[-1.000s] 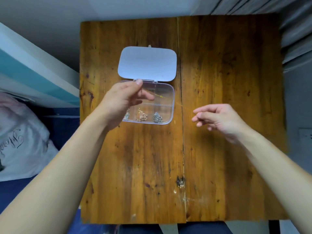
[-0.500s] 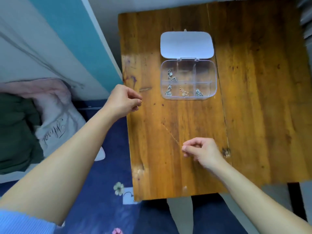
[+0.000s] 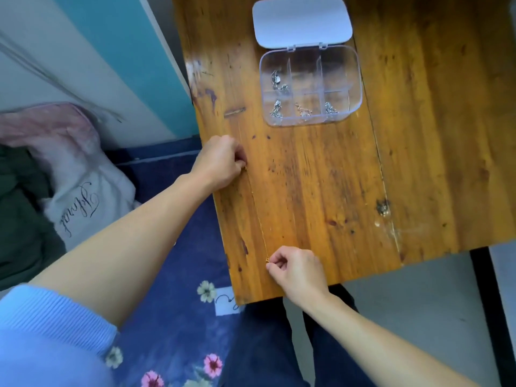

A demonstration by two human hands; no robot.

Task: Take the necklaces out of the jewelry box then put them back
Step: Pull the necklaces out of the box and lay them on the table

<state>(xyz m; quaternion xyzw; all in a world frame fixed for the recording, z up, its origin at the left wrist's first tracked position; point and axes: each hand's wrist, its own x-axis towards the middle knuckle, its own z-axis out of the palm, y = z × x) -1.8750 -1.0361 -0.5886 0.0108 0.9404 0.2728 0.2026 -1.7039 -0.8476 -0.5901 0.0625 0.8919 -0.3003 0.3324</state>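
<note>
Between the pinching fingertips of the left hand and those of the right hand, a thin gold necklace stretches almost straight. Each hand nips one end, its other fingers curled in. The chain runs low over the wooden table; whether it touches is unclear. Well beyond the left hand's knuckles sits the clear jewelry box, its lid open, with small necklaces in four compartments.

Soft, even light. A pale sheen lies on the wooden table left of the jewelry box. Nearer than the box, the blue sleeve blurs and the edges bow.
</note>
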